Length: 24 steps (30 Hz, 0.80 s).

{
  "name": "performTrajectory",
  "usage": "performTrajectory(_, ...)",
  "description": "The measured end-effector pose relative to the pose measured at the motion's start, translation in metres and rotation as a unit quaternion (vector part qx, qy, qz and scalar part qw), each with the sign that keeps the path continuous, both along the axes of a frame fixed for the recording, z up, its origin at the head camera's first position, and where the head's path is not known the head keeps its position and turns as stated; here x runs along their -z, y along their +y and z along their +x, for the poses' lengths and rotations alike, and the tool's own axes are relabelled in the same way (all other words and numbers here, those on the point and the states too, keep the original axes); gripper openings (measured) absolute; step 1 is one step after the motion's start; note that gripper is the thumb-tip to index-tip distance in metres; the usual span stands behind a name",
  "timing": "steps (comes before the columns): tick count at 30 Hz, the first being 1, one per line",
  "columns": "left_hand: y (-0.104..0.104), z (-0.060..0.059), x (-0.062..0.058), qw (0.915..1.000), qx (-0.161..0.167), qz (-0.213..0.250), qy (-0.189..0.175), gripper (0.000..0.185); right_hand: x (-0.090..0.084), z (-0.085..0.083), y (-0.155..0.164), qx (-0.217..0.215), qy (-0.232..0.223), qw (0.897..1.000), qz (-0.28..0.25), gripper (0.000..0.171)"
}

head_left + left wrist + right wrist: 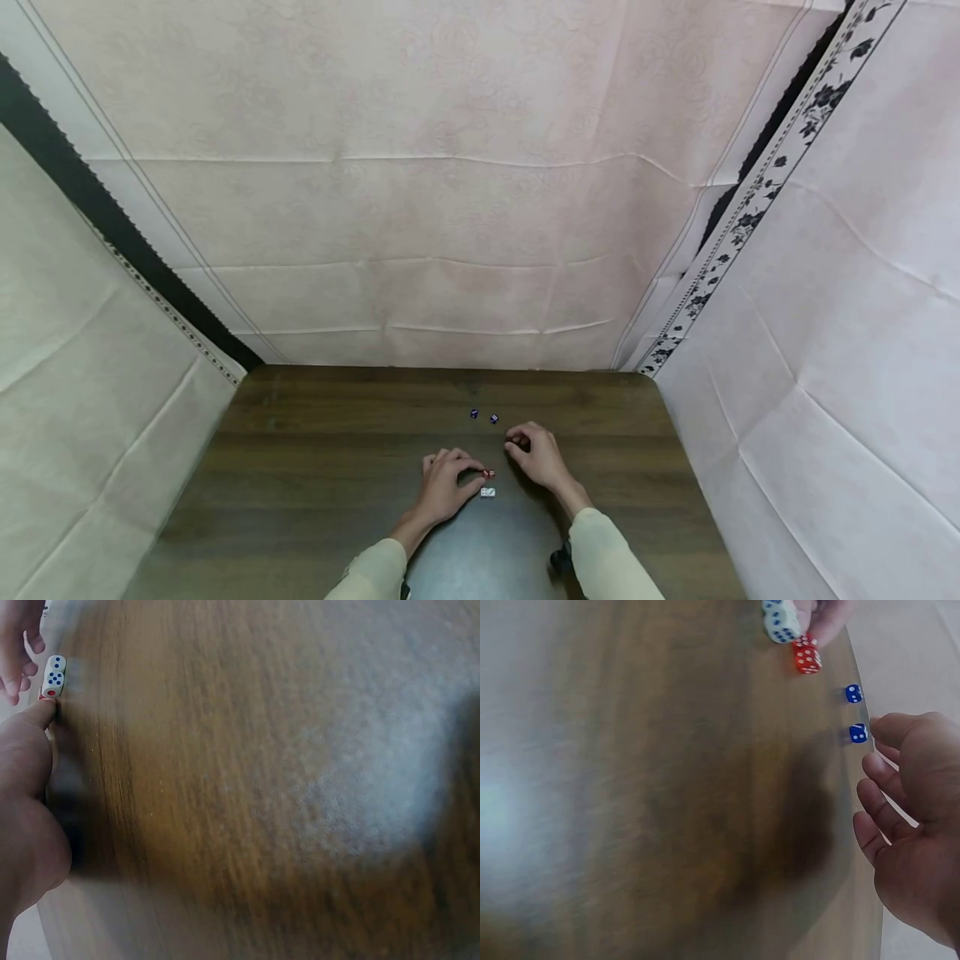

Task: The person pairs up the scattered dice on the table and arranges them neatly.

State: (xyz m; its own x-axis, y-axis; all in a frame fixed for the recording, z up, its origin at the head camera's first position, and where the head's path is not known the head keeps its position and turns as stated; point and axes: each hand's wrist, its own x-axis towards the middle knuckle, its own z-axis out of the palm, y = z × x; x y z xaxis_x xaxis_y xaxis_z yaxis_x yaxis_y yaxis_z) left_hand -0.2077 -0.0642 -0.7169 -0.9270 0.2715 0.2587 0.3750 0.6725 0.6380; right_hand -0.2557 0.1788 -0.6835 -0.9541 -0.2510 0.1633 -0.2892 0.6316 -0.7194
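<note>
My left hand (446, 486) is low over the table, thumb and index finger pinching at a pair of red dice (489, 474). Just nearer to me, two white dice (487, 492) with blue pips sit side by side, close to the left thumb. To the right is my right hand (542, 457), its fingers loosely bent with nothing held between them. Beyond both hands lie two small blue dice (494, 419), slightly apart. The right wrist view shows a red die (807, 660) beside the left fingertips, which partly cover the other one.
The wooden table (315, 467) ends at a straight far edge just past the blue dice. Pale cloth hangs (450, 217) behind it and on both sides. A dark object (558, 560) shows at the right sleeve.
</note>
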Motion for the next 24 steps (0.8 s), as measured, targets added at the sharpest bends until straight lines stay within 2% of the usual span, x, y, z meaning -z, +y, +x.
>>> performTrajectory(10, -0.001, 0.001, 0.0, 1.0, 0.004, 0.004, -0.001, 0.017, 0.002, -0.024, -0.014, 0.045, -0.037, 0.998, 0.003, 0.02)
performTrajectory(15, -0.001, 0.001, 0.002, 1.0, 0.005, 0.004, 0.002, 0.017, 0.007, -0.032, -0.021, 0.055, -0.041, 0.998, 0.015, 0.021)
performTrajectory(24, -0.001, 0.001, 0.0, 1.0, 0.003, 0.003, -0.004, 0.017, 0.006, -0.042, -0.033, 0.081, -0.036, 0.996, 0.028, 0.02)
